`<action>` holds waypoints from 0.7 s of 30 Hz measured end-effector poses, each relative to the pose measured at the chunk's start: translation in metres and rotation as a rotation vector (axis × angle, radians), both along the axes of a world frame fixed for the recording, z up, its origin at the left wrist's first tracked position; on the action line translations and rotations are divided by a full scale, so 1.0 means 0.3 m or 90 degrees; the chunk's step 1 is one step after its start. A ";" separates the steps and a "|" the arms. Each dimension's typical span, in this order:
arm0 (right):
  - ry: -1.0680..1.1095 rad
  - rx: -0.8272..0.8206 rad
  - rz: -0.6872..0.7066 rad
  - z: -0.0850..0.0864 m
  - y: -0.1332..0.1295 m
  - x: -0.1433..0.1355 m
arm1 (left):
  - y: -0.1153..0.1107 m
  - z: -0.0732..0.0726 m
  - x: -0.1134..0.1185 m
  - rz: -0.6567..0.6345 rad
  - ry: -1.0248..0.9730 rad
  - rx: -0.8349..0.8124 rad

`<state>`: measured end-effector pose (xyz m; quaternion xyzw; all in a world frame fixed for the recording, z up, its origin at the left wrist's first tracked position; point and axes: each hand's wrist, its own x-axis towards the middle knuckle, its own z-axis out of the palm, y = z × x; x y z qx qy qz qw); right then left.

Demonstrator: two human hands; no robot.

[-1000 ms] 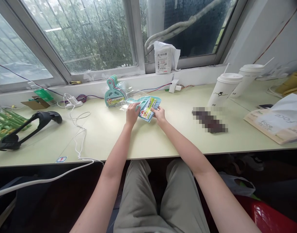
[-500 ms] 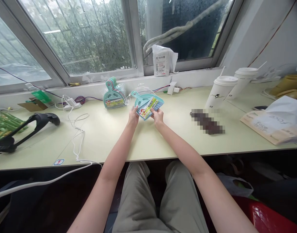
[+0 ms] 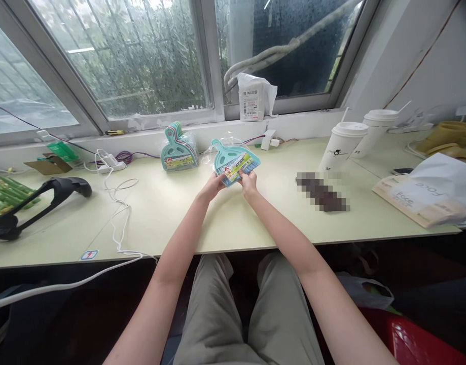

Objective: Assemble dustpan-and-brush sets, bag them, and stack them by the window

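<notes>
Both hands hold a teal mini dustpan and brush set [image 3: 225, 153] with a printed yellow label, up over the middle of the table. My left hand [image 3: 212, 186] is closed on its lower left edge. My right hand [image 3: 249, 181] pinches the lower right edge, thumb on the front. The handle points away from me, up and to the left. Clear plastic wrapping lies just behind the set. To its left, a row of similar dustpan sets [image 3: 178, 152] stands upright in clear plastic by the window wall.
White cups with straws [image 3: 341, 147] and a paper bag [image 3: 419, 195] stand at the right, near a pixelated dark item [image 3: 322, 191]. White cables [image 3: 120, 213], a black curved frame [image 3: 54, 192] and a power strip [image 3: 113, 166] lie at the left. A white package [image 3: 252, 99] sits on the sill.
The dustpan set has turned slightly and shifted a little to the right. My left hand has slid from its left side down to the lower edge; the right hand keeps hold.
</notes>
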<state>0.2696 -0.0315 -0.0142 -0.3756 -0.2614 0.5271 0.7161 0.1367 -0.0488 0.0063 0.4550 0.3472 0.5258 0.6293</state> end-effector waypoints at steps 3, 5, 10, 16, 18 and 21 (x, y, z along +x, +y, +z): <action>-0.003 0.028 0.006 0.010 0.008 0.020 | -0.009 0.016 -0.008 -0.077 0.038 -0.011; 0.015 0.053 0.026 0.017 0.004 0.020 | -0.007 0.031 -0.014 -0.050 0.004 0.006; 0.038 0.074 0.047 0.022 -0.016 -0.014 | 0.000 0.029 0.012 0.101 -0.046 0.102; 0.060 0.047 -0.044 0.035 -0.016 0.003 | -0.013 0.011 0.069 0.197 0.171 0.175; 0.048 0.059 -0.053 0.038 -0.019 0.010 | -0.025 0.032 0.049 0.362 0.318 0.272; 0.017 0.061 -0.036 0.037 -0.028 0.000 | -0.051 0.071 0.009 0.525 0.560 0.448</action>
